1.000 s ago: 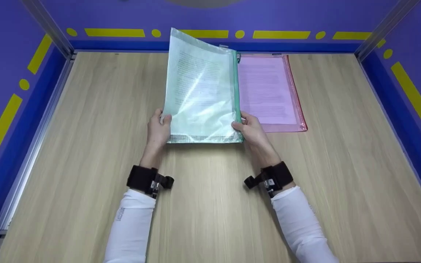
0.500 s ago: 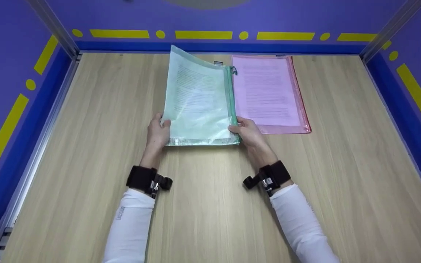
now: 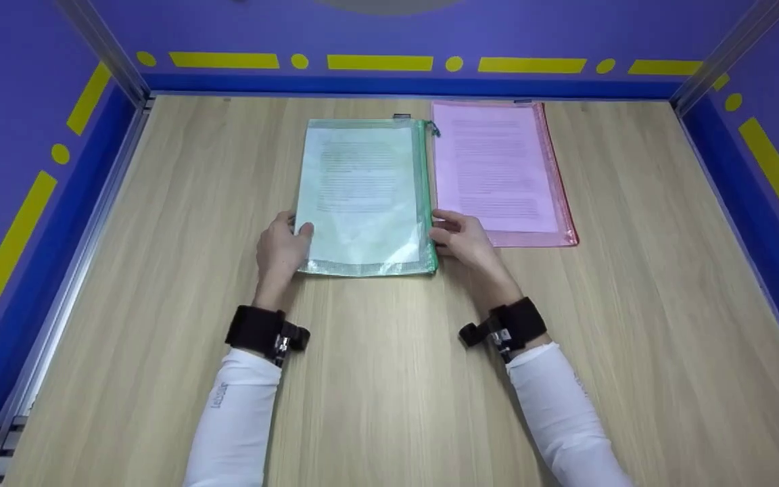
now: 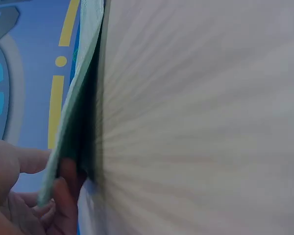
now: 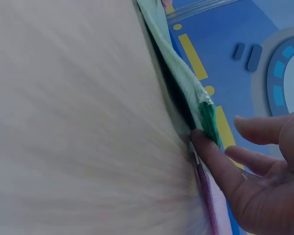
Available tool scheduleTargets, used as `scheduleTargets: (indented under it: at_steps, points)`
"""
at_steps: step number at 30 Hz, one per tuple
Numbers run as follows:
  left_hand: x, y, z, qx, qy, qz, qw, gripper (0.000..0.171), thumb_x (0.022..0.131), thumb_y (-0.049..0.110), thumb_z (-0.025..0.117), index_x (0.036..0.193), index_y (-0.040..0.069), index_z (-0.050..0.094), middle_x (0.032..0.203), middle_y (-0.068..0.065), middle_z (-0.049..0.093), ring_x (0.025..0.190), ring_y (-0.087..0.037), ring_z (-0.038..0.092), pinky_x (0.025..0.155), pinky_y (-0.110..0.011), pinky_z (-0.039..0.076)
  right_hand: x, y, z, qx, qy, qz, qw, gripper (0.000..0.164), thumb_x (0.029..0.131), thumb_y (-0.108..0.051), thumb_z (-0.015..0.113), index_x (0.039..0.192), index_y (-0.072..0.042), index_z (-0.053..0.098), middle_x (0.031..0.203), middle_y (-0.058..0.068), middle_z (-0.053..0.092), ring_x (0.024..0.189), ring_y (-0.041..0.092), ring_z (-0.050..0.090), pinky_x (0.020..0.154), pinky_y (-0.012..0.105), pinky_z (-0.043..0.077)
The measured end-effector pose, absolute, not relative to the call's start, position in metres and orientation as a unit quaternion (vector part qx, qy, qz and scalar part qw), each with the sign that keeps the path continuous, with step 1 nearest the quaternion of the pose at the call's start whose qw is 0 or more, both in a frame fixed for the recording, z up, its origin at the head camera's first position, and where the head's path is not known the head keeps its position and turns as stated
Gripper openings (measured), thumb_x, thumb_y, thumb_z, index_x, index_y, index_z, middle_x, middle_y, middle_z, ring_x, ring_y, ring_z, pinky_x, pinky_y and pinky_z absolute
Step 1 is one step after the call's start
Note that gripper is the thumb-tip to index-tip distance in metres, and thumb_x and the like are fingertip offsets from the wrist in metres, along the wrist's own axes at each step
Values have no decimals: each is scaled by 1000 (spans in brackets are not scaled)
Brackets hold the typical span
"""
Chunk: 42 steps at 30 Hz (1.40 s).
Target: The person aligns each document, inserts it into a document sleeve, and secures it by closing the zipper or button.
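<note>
A translucent green zip document folder [image 3: 366, 196] with a printed page inside lies almost flat on the table in the head view. My left hand [image 3: 280, 251] holds its left edge, thumb on top and fingers beneath. In the left wrist view the folder's near edge [image 4: 63, 129] stands a little off the tabletop between thumb and fingers. Beside the zipped right edge is my right hand [image 3: 468, 243]. Its thumb is apart from the folder, while one extended finger [image 5: 218, 159] touches near the green zip corner [image 5: 208, 117] from below.
A pink zip document folder [image 3: 498, 169] with a printed page lies right of the green one, close to its zip. The wooden table [image 3: 362, 379] is bounded by blue walls with yellow marks [image 3: 379, 62] at the back and sides.
The green folder has come down toward me and its raised far left corner has dropped flat. My right thumb has come off the folder, and the left hand has shifted slightly left.
</note>
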<state>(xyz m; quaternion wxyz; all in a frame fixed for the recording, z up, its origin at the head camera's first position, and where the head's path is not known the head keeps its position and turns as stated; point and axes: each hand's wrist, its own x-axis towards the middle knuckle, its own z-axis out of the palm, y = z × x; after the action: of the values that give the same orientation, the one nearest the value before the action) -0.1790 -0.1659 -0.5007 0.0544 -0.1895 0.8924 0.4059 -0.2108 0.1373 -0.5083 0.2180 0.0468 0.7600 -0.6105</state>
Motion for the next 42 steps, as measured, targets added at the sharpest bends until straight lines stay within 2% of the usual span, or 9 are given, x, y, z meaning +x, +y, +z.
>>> scheduleTargets:
  at_steps: [7, 10, 13, 16, 18, 22, 31, 37, 42]
  points:
    - [-172, -159, -493, -152, 941, 300, 38, 51, 99, 31, 55, 142, 4, 50, 136, -21, 57, 118, -41, 59, 92, -52, 51, -203, 136, -499, -19, 853, -502, 144, 43, 94, -12, 62, 136, -3, 58, 136, 18, 61, 118, 30, 65, 95, 39, 56]
    - [-168, -152, -490, -135, 951, 274, 35, 48, 98, 29, 58, 138, 3, 55, 132, -23, 58, 117, -41, 58, 89, -52, 51, -197, 135, -495, -82, 891, -431, 115, 41, 92, -13, 65, 132, -3, 61, 133, 18, 64, 116, 33, 66, 98, 42, 54]
    - [-164, -142, -488, -92, 962, 252, 57, 47, 97, 29, 60, 136, 3, 57, 133, -24, 58, 120, -40, 55, 90, -51, 51, -192, 133, -491, -141, 916, -360, 105, 41, 91, -12, 66, 131, -4, 62, 132, 17, 64, 115, 34, 64, 103, 45, 50]
    - [-161, -132, -487, -29, 971, 222, 87, 47, 96, 30, 62, 135, 5, 59, 138, -24, 55, 126, -42, 52, 95, -52, 51, -187, 130, -488, -187, 930, -295, 116, 43, 90, -13, 66, 133, -6, 62, 137, 18, 61, 123, 35, 59, 109, 48, 44]
    - [-159, -127, -487, 10, 974, 200, 101, 47, 95, 31, 64, 135, 8, 60, 141, -23, 54, 128, -43, 51, 98, -54, 50, -184, 128, -489, -211, 931, -266, 131, 45, 90, -13, 67, 134, -7, 61, 144, 18, 55, 136, 37, 50, 116, 50, 38]
    - [-154, -122, -490, 46, 977, 171, 116, 47, 93, 32, 67, 135, 11, 61, 142, -21, 53, 131, -44, 50, 99, -57, 49, -179, 123, -492, -253, 929, -221, 157, 46, 90, -13, 68, 135, -6, 60, 149, 21, 49, 141, 39, 44, 119, 50, 33]
    - [-153, -124, -492, 36, 976, 159, 142, 51, 94, 32, 64, 140, 12, 56, 150, -18, 45, 139, -43, 42, 99, -60, 49, -178, 115, -498, -267, 927, -210, 160, 41, 88, -12, 69, 128, -4, 65, 150, 23, 48, 143, 39, 42, 119, 49, 34]
    - [-158, -127, -495, 44, 979, 155, 126, 49, 95, 32, 63, 138, 9, 56, 144, -19, 49, 134, -42, 47, 99, -55, 50, -185, 111, -496, -266, 925, -202, 180, 44, 89, -13, 69, 132, -6, 63, 153, 21, 44, 145, 39, 39, 120, 48, 32]
    - [-164, -129, -497, 37, 978, 157, 135, 54, 96, 36, 60, 141, 9, 51, 151, -21, 41, 142, -44, 37, 107, -59, 43, -191, 106, -494, -270, 925, -188, 191, 44, 91, -12, 67, 134, -6, 61, 155, 20, 42, 145, 39, 38, 121, 48, 31]
